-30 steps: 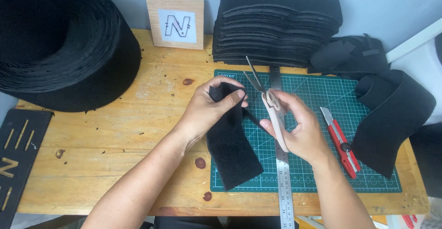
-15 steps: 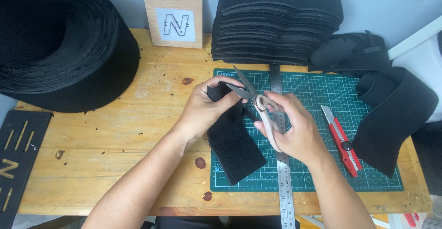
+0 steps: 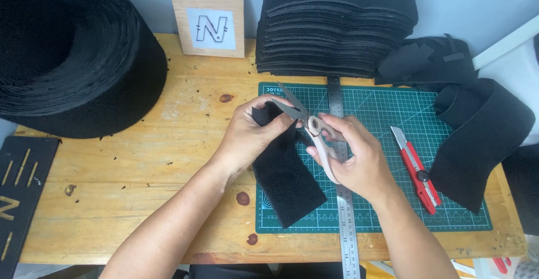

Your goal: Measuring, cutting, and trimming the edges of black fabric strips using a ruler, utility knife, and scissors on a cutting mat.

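Where the wooden table (image 3: 140,161) fills most of the view, the biggest thing on it is a large black roll of felt (image 3: 73,60) at the far left, followed by a tall stack of black felt sheets (image 3: 337,23) at the back and a green cutting mat (image 3: 387,161) beneath the work. A loose black band (image 3: 483,138) curls at the mat's right edge, with black offcuts (image 3: 426,60) behind it. Over the mat's left side hangs the black felt strip (image 3: 286,178), its lower end resting on the mat and its top pinched in the left hand (image 3: 250,136), thumb on the near face and fingers curled behind. The right hand (image 3: 356,158) is closed around the pale handles of the scissors (image 3: 309,124), whose blades stand parted just at the strip's upper edge, beside the left thumb. A steel ruler (image 3: 347,223) runs down the mat under the right hand, and a red utility knife (image 3: 416,169) lies to its right. A small wooden sign (image 3: 209,23) leans against the wall.
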